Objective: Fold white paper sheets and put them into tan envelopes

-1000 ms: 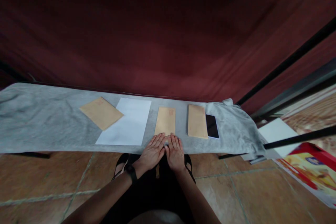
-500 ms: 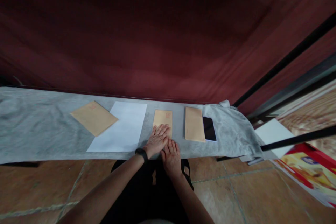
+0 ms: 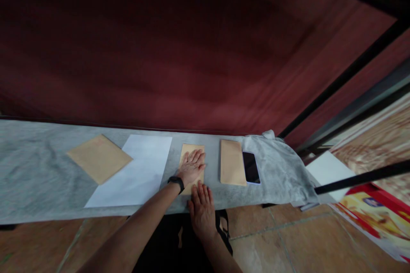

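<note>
My left hand (image 3: 192, 166), with a black band on its wrist, lies flat and open on a small tan envelope (image 3: 187, 151) in the middle of a grey cloth-covered table (image 3: 38, 166). Just below that envelope, my right hand (image 3: 201, 210) rests flat and open at the table's near edge. Left of the envelope lies a white sheet of paper (image 3: 134, 170). A larger tan envelope (image 3: 99, 158) overlaps the sheet's left corner. Another tan envelope (image 3: 231, 162) lies to the right, with a black phone (image 3: 250, 167) beside it.
A dark red curtain (image 3: 160, 51) hangs behind the table. Black metal bars (image 3: 352, 68) slant across the right side. On the tiled floor (image 3: 304, 243) at the right lie a white board (image 3: 326, 170) and a red and yellow printed sheet (image 3: 374, 209).
My left hand slid forward from the table's near edge onto the small envelope. My right hand stayed near the edge. The view shifted, so everything sits lower and further left in the frame.
</note>
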`<state>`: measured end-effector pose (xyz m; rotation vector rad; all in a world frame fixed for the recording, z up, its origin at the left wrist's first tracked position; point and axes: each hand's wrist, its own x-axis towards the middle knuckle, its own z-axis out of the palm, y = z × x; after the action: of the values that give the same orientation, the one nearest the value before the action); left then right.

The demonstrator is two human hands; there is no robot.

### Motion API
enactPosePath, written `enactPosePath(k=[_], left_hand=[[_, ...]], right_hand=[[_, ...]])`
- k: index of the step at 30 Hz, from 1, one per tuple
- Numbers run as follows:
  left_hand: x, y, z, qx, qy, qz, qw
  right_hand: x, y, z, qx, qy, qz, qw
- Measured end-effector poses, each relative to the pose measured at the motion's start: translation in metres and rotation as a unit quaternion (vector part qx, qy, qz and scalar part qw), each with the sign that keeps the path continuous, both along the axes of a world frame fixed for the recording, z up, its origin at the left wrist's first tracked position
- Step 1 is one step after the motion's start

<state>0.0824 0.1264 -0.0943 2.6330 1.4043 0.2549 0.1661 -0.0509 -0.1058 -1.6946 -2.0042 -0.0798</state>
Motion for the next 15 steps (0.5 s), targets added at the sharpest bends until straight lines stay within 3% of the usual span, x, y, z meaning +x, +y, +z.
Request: enactPosePath(k=[9, 15], left_hand=[[0.001, 0.010, 0.000, -0.012, -0.004, -0.001, 1.000], [-0.014, -0.007, -0.003, 0.014, -0.002, -0.024, 1.000]], right_hand=[[-0.003, 0.000, 0.002, 0.000, -0.002, -0.010, 1.000], [-0.003, 0.001, -0.004, 0.005, -0.003, -0.013, 1.000]])
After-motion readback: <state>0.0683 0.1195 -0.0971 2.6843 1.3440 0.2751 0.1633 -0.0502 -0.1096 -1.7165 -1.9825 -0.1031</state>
